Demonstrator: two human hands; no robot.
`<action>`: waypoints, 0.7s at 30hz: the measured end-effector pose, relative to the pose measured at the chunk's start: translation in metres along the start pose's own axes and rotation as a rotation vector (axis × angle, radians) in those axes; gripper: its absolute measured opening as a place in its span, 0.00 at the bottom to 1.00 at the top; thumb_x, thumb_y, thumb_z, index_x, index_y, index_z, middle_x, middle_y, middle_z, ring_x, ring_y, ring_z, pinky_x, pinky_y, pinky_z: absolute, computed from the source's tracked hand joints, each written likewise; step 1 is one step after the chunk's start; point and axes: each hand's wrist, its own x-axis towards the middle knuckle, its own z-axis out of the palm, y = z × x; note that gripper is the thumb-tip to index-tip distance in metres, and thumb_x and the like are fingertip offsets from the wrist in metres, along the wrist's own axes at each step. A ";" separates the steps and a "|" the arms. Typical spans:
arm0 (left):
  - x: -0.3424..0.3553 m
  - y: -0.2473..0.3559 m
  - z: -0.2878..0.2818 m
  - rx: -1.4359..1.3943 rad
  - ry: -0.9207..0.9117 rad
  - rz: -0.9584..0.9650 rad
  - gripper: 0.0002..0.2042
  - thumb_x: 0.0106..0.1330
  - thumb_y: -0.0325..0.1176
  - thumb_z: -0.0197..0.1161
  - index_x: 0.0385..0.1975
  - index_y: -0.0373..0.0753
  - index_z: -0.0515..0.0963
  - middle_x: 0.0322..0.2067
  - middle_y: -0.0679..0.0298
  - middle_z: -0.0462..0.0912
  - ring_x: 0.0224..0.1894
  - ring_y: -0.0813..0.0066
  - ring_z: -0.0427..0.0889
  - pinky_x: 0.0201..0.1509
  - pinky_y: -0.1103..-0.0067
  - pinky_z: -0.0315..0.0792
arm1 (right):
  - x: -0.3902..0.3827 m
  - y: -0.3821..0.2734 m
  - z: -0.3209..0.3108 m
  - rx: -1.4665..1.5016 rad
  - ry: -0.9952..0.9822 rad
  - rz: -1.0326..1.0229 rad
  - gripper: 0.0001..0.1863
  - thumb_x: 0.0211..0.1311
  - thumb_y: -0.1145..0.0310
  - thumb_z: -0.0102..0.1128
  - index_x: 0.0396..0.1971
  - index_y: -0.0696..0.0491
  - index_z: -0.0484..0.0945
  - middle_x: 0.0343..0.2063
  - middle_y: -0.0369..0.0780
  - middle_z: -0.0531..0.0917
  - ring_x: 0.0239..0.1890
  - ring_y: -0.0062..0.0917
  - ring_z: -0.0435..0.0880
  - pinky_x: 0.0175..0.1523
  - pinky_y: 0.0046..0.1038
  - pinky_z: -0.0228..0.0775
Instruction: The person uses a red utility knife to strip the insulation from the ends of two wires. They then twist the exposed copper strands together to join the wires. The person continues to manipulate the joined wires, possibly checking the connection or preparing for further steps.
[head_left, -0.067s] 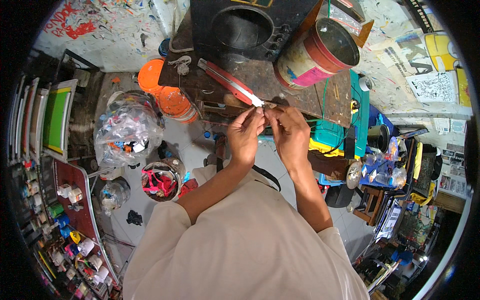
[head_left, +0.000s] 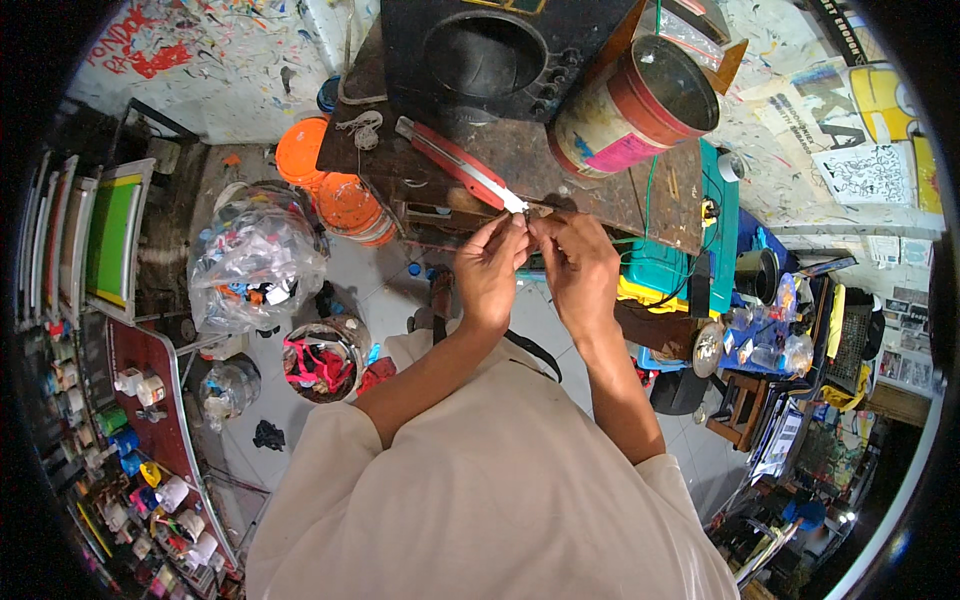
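Both bare forearms reach forward and slant inward, the left forearm [head_left: 425,382] leaning right, the right forearm [head_left: 620,390] leaning left. The left hand [head_left: 484,278] and right hand [head_left: 585,268] come together side by side, wrists apart, fingers bent toward the thumbs. Their fingertips lie very close; whether they touch is too small to tell.

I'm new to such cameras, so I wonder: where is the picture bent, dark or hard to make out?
Head view: fisheye bending, black corners; head view: dark shadow inside the bucket; head view: left hand and right hand fairly sharp, but anything between them by the red tool is too small to tell.
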 end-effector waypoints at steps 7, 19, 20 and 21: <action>0.002 -0.006 -0.001 0.018 0.049 0.025 0.12 0.70 0.34 0.60 0.46 0.31 0.78 0.39 0.60 0.83 0.40 0.74 0.83 0.47 0.77 0.78 | -0.005 0.000 -0.001 -0.149 -0.045 -0.105 0.14 0.45 0.79 0.63 0.37 0.57 0.82 0.35 0.41 0.80 0.37 0.35 0.79 0.36 0.34 0.75; 0.004 -0.007 -0.002 -0.015 -0.009 0.096 0.09 0.72 0.29 0.57 0.43 0.29 0.78 0.30 0.68 0.79 0.29 0.86 0.74 0.33 0.85 0.70 | -0.001 0.004 -0.011 -0.305 -0.136 -0.341 0.15 0.46 0.74 0.60 0.38 0.58 0.81 0.39 0.40 0.80 0.37 0.31 0.79 0.32 0.28 0.77; 0.002 -0.003 0.002 -0.017 0.006 0.094 0.09 0.72 0.29 0.57 0.43 0.30 0.78 0.29 0.69 0.79 0.28 0.87 0.73 0.32 0.86 0.69 | 0.000 0.005 -0.012 -0.307 -0.142 -0.366 0.15 0.46 0.73 0.60 0.38 0.58 0.81 0.38 0.40 0.79 0.37 0.30 0.79 0.31 0.27 0.77; 0.000 0.000 0.006 -0.020 0.022 0.092 0.09 0.72 0.29 0.57 0.42 0.30 0.78 0.28 0.70 0.78 0.27 0.88 0.71 0.31 0.87 0.67 | 0.001 0.007 -0.012 -0.315 -0.135 -0.395 0.15 0.46 0.73 0.60 0.38 0.57 0.81 0.39 0.40 0.79 0.37 0.30 0.79 0.31 0.27 0.77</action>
